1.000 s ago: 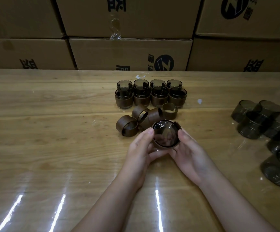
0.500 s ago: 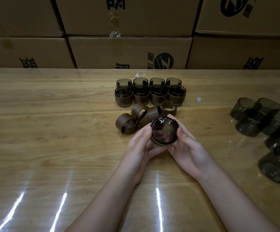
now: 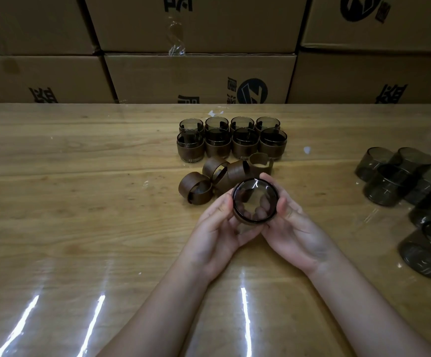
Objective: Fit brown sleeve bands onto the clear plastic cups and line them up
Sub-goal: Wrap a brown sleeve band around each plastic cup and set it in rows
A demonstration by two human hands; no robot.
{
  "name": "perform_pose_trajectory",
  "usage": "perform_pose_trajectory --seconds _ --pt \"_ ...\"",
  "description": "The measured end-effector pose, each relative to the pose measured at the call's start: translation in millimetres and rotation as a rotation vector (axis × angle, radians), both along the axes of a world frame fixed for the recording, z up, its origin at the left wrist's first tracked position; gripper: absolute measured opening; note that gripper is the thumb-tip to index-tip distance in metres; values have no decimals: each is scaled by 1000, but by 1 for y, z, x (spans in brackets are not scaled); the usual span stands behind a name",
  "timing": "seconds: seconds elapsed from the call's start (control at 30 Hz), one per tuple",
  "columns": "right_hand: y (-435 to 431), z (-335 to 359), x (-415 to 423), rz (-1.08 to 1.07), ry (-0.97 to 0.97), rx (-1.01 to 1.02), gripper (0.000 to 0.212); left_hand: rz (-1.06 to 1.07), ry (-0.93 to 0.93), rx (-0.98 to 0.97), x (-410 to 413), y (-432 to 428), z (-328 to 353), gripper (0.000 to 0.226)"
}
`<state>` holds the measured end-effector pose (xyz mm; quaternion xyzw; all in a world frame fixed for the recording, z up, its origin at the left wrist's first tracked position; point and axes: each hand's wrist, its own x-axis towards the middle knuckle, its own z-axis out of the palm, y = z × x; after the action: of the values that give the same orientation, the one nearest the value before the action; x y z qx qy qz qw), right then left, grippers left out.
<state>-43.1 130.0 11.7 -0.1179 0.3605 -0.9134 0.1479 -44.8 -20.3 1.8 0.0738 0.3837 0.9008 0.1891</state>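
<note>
- Head view: cup [image 3: 255, 200] with a band around it, mouth toward the camera, sits between both hands above the table [image 3: 80, 228].
- Left hand [image 3: 217, 228] fingers [image 3: 226, 202] curl on its left side.
- Right hand [image 3: 296, 228] fingers [image 3: 282, 203] curl on its right side.

We see stacked cardboard boxes [image 3: 199, 76] at twelve o'clock behind our wooden table [image 3: 80, 202], clear tape [image 3: 175, 39] peeling off one, and a white scrap [image 3: 307, 149] at two o'clock.

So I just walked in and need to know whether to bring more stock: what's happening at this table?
A person holds one clear cup in both hands, left hand and right hand, over the table, with a brown band showing round it. Eight banded cups stand in two rows of four behind; loose bands lie between, and bare cups wait at the right.
</note>
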Motion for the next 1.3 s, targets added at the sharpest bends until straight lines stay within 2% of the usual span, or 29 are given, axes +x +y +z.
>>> perform_pose_trajectory --seconds 0.27,0.37,0.5,0.57,0.67,0.83,0.9,1.03,1.1,1.17,1.23,1.3 --pt "0 -4 -1 -16 -6 -7 54 49 -1 -50 -2 0 -4 37" --pt "-3 -6 -1 -92 25 220 53 210 14 -155 -2 1 -2 48" --pt "-13 -11 5 -273 120 589 57 354 174 -331 2 4 -4 52" --pt "-16 -12 9 -368 202 758 60 411 238 -417 4 5 -6 45" --pt "-15 -11 13 -388 363 967 68 463 333 -492 6 7 -9 29" --pt "-19 -13 15 -471 495 1240 51 511 378 -574 7 9 -8 22" --pt "-22 -14 15 -498 472 1180 43 528 370 -584 8 10 -6 25" --pt "-21 -12 11 -466 161 663 30 499 347 -525 7 10 -4 33" --pt "-20 -9 9 -415 -48 357 30 446 352 -542 7 10 -3 46" --pt "-20 -7 8 -384 -136 151 33 350 323 -523 7 10 -2 51" --pt "-22 -6 9 -381 -134 114 38 266 284 -482 6 9 0 52" --pt "-23 -7 8 -400 -50 261 45 225 250 -442 5 8 1 52"
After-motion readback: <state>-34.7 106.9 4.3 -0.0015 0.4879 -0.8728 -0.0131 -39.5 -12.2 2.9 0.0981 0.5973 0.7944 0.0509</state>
